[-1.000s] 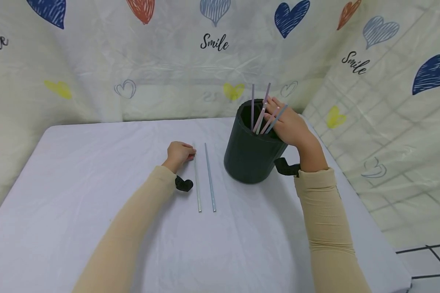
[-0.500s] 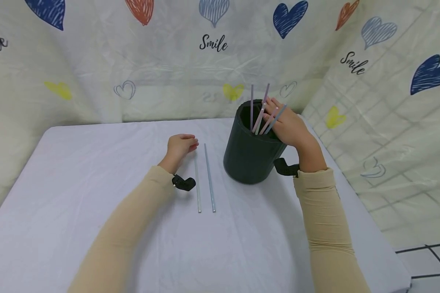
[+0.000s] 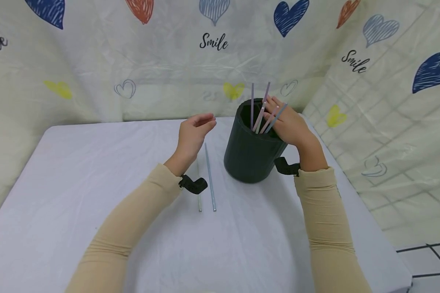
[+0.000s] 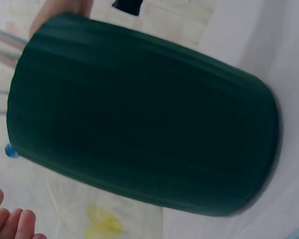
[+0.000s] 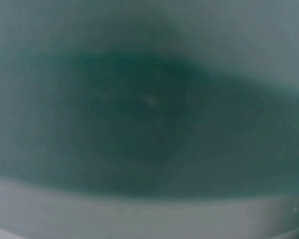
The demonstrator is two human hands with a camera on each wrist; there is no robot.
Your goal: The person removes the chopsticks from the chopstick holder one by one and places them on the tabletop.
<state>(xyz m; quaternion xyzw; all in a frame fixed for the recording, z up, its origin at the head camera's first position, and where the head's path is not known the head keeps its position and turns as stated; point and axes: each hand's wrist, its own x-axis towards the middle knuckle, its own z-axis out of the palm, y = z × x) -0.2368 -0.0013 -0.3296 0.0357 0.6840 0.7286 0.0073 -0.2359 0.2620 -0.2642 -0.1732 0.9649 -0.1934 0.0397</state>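
Note:
A dark green cylindrical bin (image 3: pixel 249 158) stands on the table, also filling most of the left wrist view. Several thin drinking straws, among them a purple straw (image 3: pixel 252 106) and a blue straw (image 3: pixel 278 115), stick up from its mouth. My right hand (image 3: pixel 289 124) rests at the bin's right rim, fingers stretched out behind the straws. Left of the bin, my left hand (image 3: pixel 193 136) is raised with nothing in its loosely bent fingers. Below it lie a pale green straw (image 3: pixel 199 203), partly hidden by the wrist, and a pale blue straw (image 3: pixel 210 179). The right wrist view shows only blurred green.
The table has a white cloth (image 3: pixel 77 183). Behind it and along the right hangs a pale curtain (image 3: pixel 161 61) printed with hearts and the word Smile. Each wrist carries a black camera mount, such as the left mount (image 3: pixel 193 185).
My left hand has left the pale green straw, rising and moving rightward toward the bin, its fingers parting from a pinch. The right hand, bin and straws have stayed put.

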